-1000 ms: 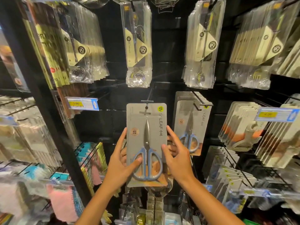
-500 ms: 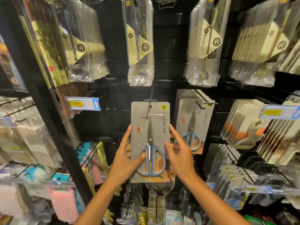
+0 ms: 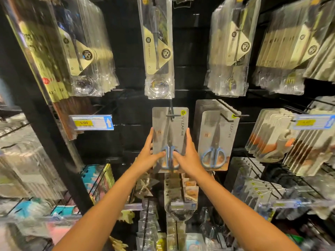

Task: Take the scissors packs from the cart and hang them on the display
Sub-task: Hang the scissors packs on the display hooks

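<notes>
Where black pegboard (image 3: 130, 134) backs hooks, scissors pack (image 3: 170, 127) hangs.

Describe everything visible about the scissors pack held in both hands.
The scissors pack is a tall grey card with rounded corners, a yellow logo and vertical lettering at upper right, and a small orange mark at left. Blue-handled scissors sit on it, blades up. It hangs upright with a black hook through its top slot. The left hand and right hand hold its lower edges, thumbs over the handles. More packs hang beside it.
</notes>
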Action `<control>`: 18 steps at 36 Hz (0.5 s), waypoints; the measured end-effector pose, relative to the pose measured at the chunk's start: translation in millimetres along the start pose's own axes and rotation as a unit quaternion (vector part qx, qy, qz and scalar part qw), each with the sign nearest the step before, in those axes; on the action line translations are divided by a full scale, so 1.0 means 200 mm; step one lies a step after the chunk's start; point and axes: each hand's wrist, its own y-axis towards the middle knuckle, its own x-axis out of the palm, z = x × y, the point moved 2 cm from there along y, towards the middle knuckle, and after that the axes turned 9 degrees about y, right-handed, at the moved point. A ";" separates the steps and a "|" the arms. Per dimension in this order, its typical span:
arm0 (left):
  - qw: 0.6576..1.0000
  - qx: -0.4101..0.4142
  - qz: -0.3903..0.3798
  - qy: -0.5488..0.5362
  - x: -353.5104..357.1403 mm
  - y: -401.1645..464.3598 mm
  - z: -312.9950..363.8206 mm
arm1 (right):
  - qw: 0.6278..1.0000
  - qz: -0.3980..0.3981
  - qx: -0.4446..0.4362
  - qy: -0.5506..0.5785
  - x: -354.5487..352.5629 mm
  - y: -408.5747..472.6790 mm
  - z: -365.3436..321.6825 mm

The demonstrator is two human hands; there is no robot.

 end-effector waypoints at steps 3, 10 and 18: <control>1.000 -0.012 -0.011 -0.005 0.00 0.09 0.01 | 1.000 0.021 0.008 -0.011 0.01 0.08 0.00; 0.999 -0.044 0.011 -0.001 0.02 0.26 0.01 | 0.998 0.053 0.029 0.013 0.05 0.28 0.07; 0.997 -0.042 0.057 0.032 0.04 0.33 -0.03 | 0.997 0.039 0.031 0.051 0.04 0.34 0.12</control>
